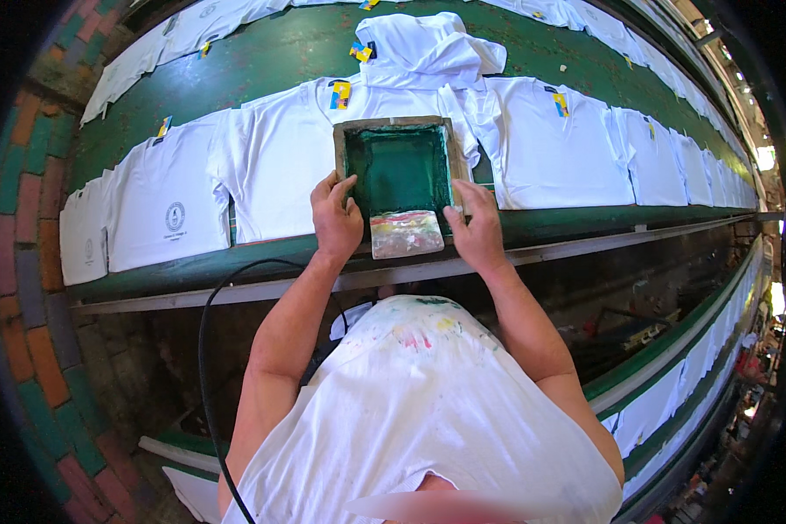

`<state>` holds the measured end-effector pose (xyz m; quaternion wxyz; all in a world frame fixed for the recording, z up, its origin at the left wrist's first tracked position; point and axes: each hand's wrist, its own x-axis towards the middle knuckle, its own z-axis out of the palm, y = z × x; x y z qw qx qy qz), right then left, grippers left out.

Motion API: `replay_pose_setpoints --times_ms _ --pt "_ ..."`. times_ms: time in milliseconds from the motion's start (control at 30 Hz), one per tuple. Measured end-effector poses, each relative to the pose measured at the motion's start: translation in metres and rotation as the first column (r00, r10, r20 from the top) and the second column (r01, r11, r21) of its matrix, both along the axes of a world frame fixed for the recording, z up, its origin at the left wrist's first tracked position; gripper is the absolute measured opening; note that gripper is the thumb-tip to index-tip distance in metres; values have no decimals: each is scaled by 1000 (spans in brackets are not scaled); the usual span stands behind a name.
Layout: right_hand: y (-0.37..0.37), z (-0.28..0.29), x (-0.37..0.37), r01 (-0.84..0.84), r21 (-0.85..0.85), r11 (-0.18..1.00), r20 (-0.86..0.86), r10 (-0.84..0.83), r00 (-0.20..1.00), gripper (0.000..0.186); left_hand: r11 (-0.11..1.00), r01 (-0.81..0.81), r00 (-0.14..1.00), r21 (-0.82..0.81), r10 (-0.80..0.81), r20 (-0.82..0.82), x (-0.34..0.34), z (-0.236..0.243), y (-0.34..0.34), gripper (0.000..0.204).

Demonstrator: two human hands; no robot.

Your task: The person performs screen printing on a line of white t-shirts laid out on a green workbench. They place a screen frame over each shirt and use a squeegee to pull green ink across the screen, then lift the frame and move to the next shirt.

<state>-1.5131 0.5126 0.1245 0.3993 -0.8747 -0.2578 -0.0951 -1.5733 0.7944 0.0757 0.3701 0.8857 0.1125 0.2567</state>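
My left hand (336, 218) grips the left edge of a square wooden screen frame (397, 122), and my right hand (476, 223) grips its right edge. The frame has a dark green mesh (397, 170). Across its lower part lies a grey, paint-streaked block (406, 240), probably a squeegee or its handle; I cannot tell which. The frame rests over a white T-shirt (279, 166) laid on a long green bench (210, 83). A bunched white shirt (428, 57) lies just beyond it. The shirt at the left (157, 175) bears a dark round print.
More white shirts with yellow and blue tags (559, 140) run along the bench and along a farther row (157, 48). A metal rail (533, 256) borders the near edge. Another green bench with shirts (681, 384) is behind me at right. A black cable (205, 341) hangs by my left arm.
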Motion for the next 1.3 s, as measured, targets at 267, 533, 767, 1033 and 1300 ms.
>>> replay_pose_setpoints --times_ms 267,533,767,1033,1300 --pt "-16 -28 25 270 358 894 -658 36 752 54 998 18 975 52 -29 222 -17 -1 -7 46" --pt "-48 -18 34 210 414 886 -652 127 747 61 974 21 982 -226 23 188 -4 20 -40 47" --pt "-188 -6 69 404 632 661 -602 92 793 64 888 101 987 -449 -32 158 69 35 -190 38" --pt "-449 -19 110 561 588 582 -627 -110 771 59 890 317 942 -328 -255 219 158 21 -443 45" --pt "-555 -18 149 538 551 638 -627 -108 771 58 863 285 958 -417 -238 161 185 19 -542 42"
